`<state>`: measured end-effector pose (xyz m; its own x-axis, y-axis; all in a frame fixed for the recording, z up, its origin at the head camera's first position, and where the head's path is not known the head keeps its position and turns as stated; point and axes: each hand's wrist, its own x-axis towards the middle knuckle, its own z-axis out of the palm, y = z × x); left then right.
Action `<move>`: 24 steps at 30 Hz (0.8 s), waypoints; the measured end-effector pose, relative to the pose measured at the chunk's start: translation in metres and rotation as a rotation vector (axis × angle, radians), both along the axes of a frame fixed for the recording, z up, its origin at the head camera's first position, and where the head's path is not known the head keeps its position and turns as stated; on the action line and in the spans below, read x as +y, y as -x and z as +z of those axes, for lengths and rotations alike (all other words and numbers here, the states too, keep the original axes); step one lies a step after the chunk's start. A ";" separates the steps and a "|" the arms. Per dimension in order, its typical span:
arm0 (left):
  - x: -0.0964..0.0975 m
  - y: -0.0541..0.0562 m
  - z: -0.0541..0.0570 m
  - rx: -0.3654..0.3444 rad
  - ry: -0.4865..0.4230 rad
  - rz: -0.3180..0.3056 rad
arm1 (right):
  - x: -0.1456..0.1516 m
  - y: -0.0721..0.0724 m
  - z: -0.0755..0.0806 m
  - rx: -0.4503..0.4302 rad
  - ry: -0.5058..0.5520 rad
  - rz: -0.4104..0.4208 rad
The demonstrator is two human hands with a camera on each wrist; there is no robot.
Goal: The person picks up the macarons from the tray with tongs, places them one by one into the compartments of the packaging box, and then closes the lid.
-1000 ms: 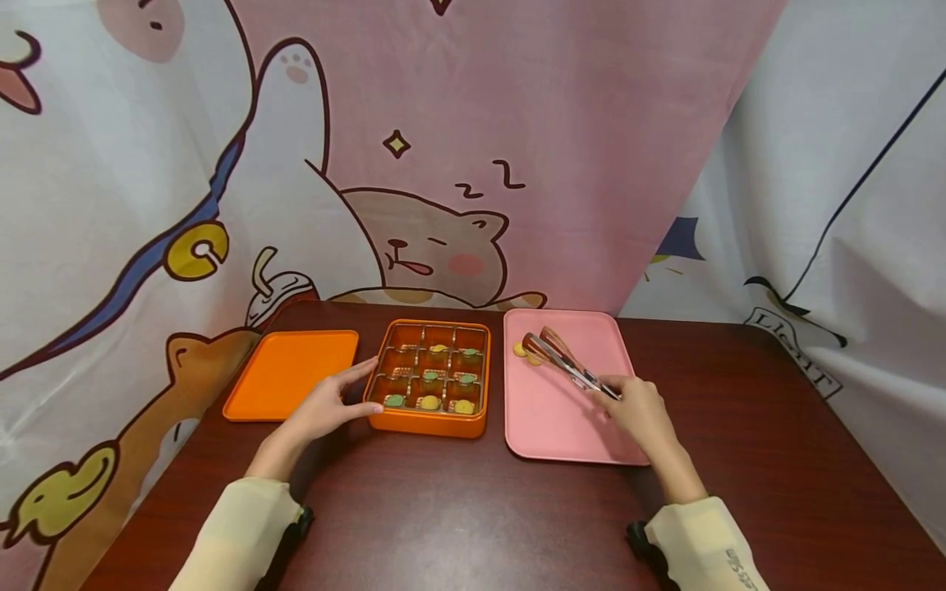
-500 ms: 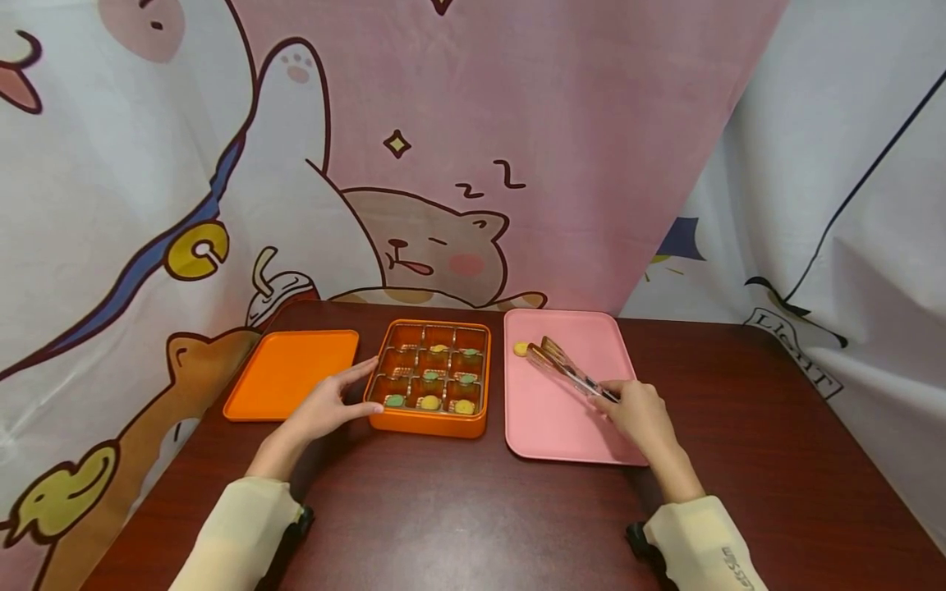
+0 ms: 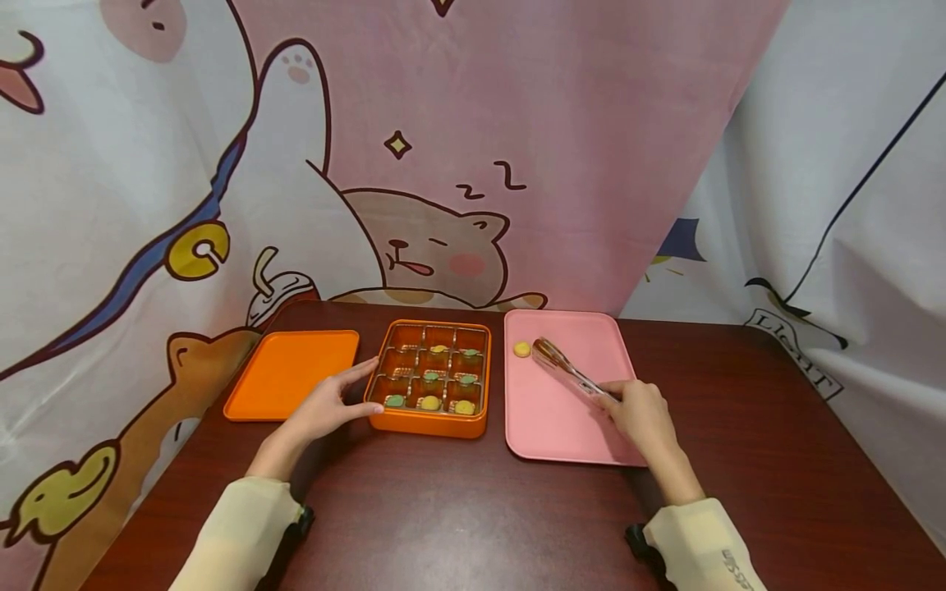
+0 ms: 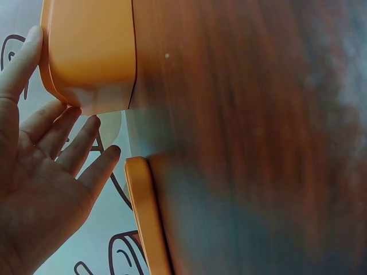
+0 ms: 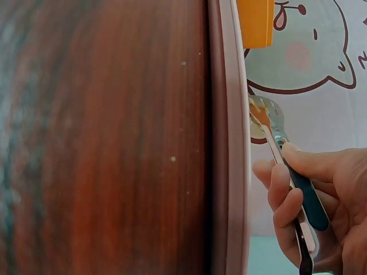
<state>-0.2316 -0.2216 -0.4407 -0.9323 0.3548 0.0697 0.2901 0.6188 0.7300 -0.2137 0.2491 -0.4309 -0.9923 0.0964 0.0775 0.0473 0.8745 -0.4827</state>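
Observation:
My left hand (image 3: 325, 408) rests against the left side of an orange square box (image 3: 429, 423), its fingers fairly straight and the thumb at the near corner. In the left wrist view the fingertips touch the box (image 4: 92, 57). The box has a clear divided insert with small yellow and green round pieces in several compartments. My right hand (image 3: 641, 414) grips metal tongs (image 3: 569, 371) over a pink tray (image 3: 539, 427), their arms squeezed close together. Left of the tong tips lies a yellow round piece (image 3: 521, 350). Something yellowish shows between the tips in the right wrist view; I cannot tell what.
A flat orange lid (image 3: 291, 373) lies left of the box. All of it stands on a dark reddish wooden table (image 3: 443, 509). A printed cartoon curtain (image 3: 576, 164) hangs right behind the table's far edge.
The tongs' arms have closed together, and their tips have shifted slightly right. A second yellow piece near the tips no longer shows separately. The left hand and box have stayed still.

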 end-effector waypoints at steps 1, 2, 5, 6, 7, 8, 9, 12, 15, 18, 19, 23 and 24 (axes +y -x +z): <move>0.000 0.000 0.000 -0.001 0.001 0.000 | 0.000 0.000 0.000 0.001 0.005 0.000; 0.000 0.000 0.000 -0.003 0.002 0.001 | 0.000 0.000 0.000 0.003 0.008 0.000; 0.000 0.000 0.000 -0.006 0.001 0.002 | -0.001 -0.001 0.001 0.012 0.024 0.007; 0.000 0.000 0.000 -0.008 0.000 0.002 | -0.001 -0.001 0.002 0.017 0.026 0.011; 0.000 0.000 -0.001 -0.008 -0.001 0.003 | -0.002 -0.001 0.003 0.022 0.031 0.016; 0.000 0.000 -0.001 -0.007 -0.002 0.003 | -0.003 -0.002 0.004 0.030 0.033 0.020; 0.000 0.000 -0.001 -0.005 -0.003 0.003 | -0.003 -0.002 0.005 0.039 0.036 0.025; 0.000 0.000 0.000 -0.003 -0.007 0.001 | -0.006 -0.004 0.008 0.066 0.047 0.041; 0.000 0.000 0.000 -0.002 -0.009 0.000 | -0.009 -0.006 0.010 0.089 0.064 0.066; 0.000 0.000 -0.001 0.000 -0.008 -0.001 | -0.012 -0.007 0.011 0.104 0.085 0.089; 0.000 0.000 -0.001 0.000 -0.009 -0.001 | -0.013 -0.008 0.012 0.109 0.090 0.097; -0.001 0.000 -0.002 0.002 -0.009 -0.001 | -0.019 -0.009 0.014 0.129 0.114 0.116; -0.001 0.000 -0.002 0.002 -0.009 -0.001 | -0.021 -0.009 0.014 0.132 0.119 0.121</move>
<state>-0.2317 -0.2225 -0.4423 -0.9319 0.3550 0.0744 0.2918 0.6122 0.7348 -0.2047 0.2281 -0.4167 -0.9792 -0.0065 0.2030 -0.1252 0.8064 -0.5779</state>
